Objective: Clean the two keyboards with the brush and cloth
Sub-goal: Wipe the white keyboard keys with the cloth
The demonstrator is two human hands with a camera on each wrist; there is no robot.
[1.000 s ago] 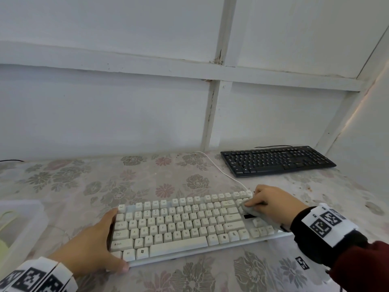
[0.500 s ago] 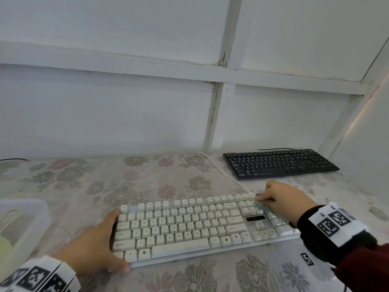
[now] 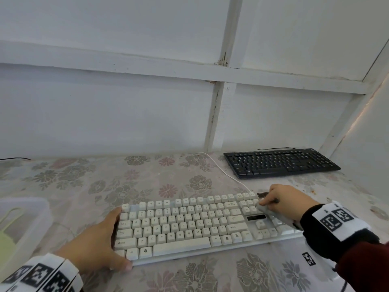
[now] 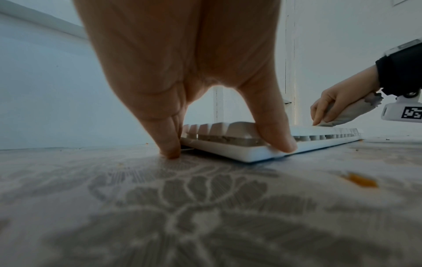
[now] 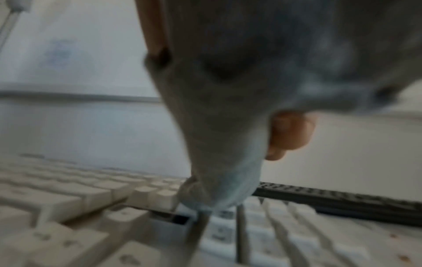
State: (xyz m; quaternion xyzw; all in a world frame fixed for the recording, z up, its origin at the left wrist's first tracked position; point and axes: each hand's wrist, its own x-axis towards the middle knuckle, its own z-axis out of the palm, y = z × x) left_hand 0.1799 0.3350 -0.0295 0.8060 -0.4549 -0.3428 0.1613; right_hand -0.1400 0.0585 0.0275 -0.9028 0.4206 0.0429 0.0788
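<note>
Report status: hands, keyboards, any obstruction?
Left hand braces white keyboard at its left end. Right hand grips grey cloth, pressed on the upper-right keys. Black keyboard lies apart, untouched. Nothing in the way.

Left hand (image 3: 94,247) lies spread with thumb and fingers apart; right hand (image 3: 284,202) is curled, fingertips down.

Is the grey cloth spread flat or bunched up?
Bunched up: the right hand grips the grey cloth as a wad, its tip on the white keyboard.
</note>
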